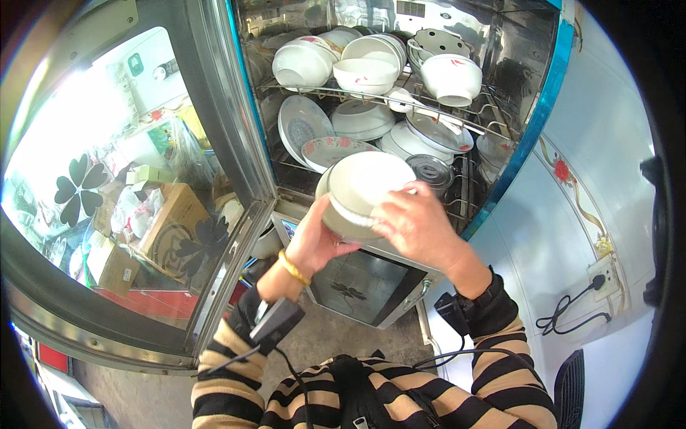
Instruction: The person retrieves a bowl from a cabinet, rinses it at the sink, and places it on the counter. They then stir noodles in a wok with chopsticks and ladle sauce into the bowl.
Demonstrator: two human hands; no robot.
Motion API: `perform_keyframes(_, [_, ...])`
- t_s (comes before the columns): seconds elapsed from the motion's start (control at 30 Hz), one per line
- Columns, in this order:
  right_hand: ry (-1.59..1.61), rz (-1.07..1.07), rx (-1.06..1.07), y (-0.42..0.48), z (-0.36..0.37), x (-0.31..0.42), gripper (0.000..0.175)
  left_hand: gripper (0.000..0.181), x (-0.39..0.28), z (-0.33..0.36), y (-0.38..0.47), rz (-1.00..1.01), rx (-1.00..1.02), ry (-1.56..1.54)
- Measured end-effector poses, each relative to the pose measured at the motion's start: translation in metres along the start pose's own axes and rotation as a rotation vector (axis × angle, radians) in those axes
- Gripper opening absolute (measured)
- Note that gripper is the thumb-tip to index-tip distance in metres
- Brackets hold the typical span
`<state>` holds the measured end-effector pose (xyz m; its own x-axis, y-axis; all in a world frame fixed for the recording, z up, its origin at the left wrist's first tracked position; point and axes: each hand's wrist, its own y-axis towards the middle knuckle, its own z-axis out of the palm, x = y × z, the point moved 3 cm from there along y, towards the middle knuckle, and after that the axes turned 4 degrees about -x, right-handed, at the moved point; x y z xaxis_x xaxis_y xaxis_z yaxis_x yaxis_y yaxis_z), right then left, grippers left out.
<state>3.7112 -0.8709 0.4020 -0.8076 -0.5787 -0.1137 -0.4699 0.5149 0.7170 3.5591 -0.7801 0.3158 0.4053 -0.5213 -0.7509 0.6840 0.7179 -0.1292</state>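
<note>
My left hand (313, 244) grips the lower of two white bowls (340, 222) from its left side and below. Over it sits the upper white bowl (370, 174), tilted, with its underside turned up. My right hand (415, 225) grips that upper bowl by its right edge; the fingers are slightly blurred. Both bowls are in front of the open dish cabinet's lower wire shelf. Just behind them lie a flower-rimmed bowl (332, 147) and a round metal lid (431, 171).
On the upper wire rack (327, 91) stand several white bowls (305, 61), with a white spoon (402, 99) near its edge. Plates (439, 134) lean below. The glass cabinet door (214, 177) swings out at left. A wall socket with a plugged cord (597, 281) is at right.
</note>
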Motion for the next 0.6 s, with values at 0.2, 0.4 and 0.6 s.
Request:
perform_keyframes(0.2, [0.232, -0.063, 0.084, -0.010, 0.052, 0.038, 0.014, 0.056, 0.032, -0.044, -0.045, 0.075, -0.229, -0.114])
perform_keyframes(0.4, [0.267, 0.148, -0.116, 0.019, 0.077, 0.005, 0.022, 0.056, 0.050, -0.082, -0.098, 0.181, -0.297, -0.224])
perform_keyframes(0.6, [0.316, -0.061, -0.310, 0.066, 0.078, 0.042, 0.025, 0.052, 0.091, -0.109, -0.176, 0.270, -0.459, -0.271])
